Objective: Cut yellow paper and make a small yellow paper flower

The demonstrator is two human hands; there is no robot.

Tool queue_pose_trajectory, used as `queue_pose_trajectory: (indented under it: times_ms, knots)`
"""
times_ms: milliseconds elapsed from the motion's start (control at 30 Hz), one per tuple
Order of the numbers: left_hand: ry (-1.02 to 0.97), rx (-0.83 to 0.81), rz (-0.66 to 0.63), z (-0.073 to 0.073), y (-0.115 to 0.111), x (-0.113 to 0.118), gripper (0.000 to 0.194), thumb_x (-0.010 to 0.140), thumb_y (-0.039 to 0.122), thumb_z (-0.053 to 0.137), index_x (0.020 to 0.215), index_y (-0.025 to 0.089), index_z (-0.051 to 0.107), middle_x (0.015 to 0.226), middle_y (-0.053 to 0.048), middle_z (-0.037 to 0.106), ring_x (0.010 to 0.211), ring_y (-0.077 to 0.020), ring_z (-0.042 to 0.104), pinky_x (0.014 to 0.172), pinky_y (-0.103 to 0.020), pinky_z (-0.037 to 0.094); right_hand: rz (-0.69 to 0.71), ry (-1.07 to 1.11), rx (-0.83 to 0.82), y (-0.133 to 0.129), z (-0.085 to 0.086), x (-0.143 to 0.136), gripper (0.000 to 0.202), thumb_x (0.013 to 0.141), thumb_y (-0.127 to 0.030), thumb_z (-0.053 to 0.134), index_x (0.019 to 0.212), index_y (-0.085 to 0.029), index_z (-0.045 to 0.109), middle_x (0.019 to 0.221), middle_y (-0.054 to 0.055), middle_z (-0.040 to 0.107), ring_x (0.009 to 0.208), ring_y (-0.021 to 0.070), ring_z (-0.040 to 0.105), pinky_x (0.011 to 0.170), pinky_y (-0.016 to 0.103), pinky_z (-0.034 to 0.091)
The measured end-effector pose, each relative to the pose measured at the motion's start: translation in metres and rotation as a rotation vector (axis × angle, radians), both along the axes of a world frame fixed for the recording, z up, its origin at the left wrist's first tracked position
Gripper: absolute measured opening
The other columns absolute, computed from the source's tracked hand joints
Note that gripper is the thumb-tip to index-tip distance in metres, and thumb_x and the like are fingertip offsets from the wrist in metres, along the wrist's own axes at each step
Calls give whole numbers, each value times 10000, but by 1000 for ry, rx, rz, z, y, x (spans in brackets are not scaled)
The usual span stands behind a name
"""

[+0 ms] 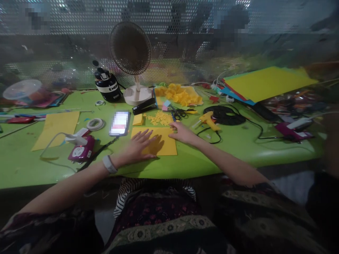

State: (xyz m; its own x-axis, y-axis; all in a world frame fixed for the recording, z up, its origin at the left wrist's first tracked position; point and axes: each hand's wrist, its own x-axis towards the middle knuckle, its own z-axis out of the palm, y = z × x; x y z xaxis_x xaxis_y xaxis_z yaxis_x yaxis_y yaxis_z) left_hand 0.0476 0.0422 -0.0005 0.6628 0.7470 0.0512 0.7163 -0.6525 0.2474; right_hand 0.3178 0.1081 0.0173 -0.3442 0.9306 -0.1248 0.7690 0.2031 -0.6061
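Note:
My left hand (pixel 141 144) lies flat with its fingers spread on a yellow-orange sheet of paper (pixel 166 146) near the table's front edge. At the sheet's upper right corner, my right hand (pixel 182 132) is closed, thumb and fingers together around a slim dark blue pen (pixel 173 116) that points up and away; its lower end is hidden. Just beyond the sheet lie a pile of small yellow paper cutouts (pixel 160 119) and a small yellow paper stack (pixel 137 120). Black scissors (pixel 182 113) rest right of the cutouts.
A phone (pixel 119 123), tape roll (pixel 95 124) and purple power adapter (pixel 82 150) are at left. Behind stand a black bottle (pixel 107 86), stapler (pixel 144 106), fan (pixel 137 93) and yellow paper flowers (pixel 180 93). A yellow glue gun (pixel 211 121) and coiled black cable (pixel 230 116) lie right.

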Motion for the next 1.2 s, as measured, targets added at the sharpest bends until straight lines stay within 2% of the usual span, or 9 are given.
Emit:
queue_pose_trajectory:
  times_ms: [133,300,467,700,800,900,967,1067,1200]
  knots:
    - [142,-68,8,-20,11,16,912,949,791,355,1643,207,262,1719,-153,143,1597,-353,117,1278,-564,101,-26,91,8,9,-10,-3,545,852,-219,755,1366,-121,602,1410,196,614,1231,293,643,1023,418,522]
    - [168,-54,70,-25,26,16,876,967,786,284,1647,235,248,1721,-122,156,1595,-334,139,1278,-560,128,-14,137,33,26,-18,-4,434,868,-212,736,1290,-139,665,1364,179,654,1228,283,653,1027,427,525]
    - [140,-16,101,-27,31,17,890,953,800,291,1642,237,264,1717,-116,201,1587,-347,181,1271,-568,163,-16,71,118,39,-8,-2,315,896,-215,709,1199,-129,718,1275,158,703,1143,265,681,1006,420,531]
    - [155,20,18,-24,9,19,892,958,796,272,1636,217,283,1706,-134,234,1581,-346,206,1264,-578,182,-63,28,164,50,8,9,306,944,-271,663,1216,-148,726,1269,147,718,1132,265,688,987,422,551]
    - [174,39,5,-24,2,19,900,960,794,254,1635,199,285,1702,-139,239,1581,-337,212,1264,-563,187,98,-66,248,59,0,3,402,997,-280,572,1371,-157,657,1435,148,633,1313,289,598,1121,478,466]
    - [172,59,-1,-25,0,18,883,967,780,281,1635,202,287,1696,-137,263,1575,-328,234,1263,-553,191,402,-210,335,72,-18,-11,476,1030,-298,492,1486,-183,567,1602,110,469,1520,296,368,1260,516,267]
    - [170,66,-4,-25,1,18,878,966,778,302,1632,207,299,1689,-139,284,1570,-329,251,1261,-550,196,560,-284,347,80,-31,-24,537,1040,-382,465,1546,-205,492,1664,77,356,1576,305,234,1283,541,186]
    - [171,67,-15,-25,2,17,881,963,783,293,1627,205,319,1682,-145,301,1567,-331,259,1259,-546,200,658,-331,317,87,-46,-40,669,1043,-550,376,1620,-212,354,1703,63,232,1593,318,149,1290,562,118]
    - [164,79,-12,-28,2,18,903,953,802,242,1620,200,337,1681,-152,299,1566,-334,261,1257,-558,190,687,-323,328,89,-54,-41,801,1011,-681,315,1653,-205,256,1713,78,190,1596,319,133,1292,550,69]
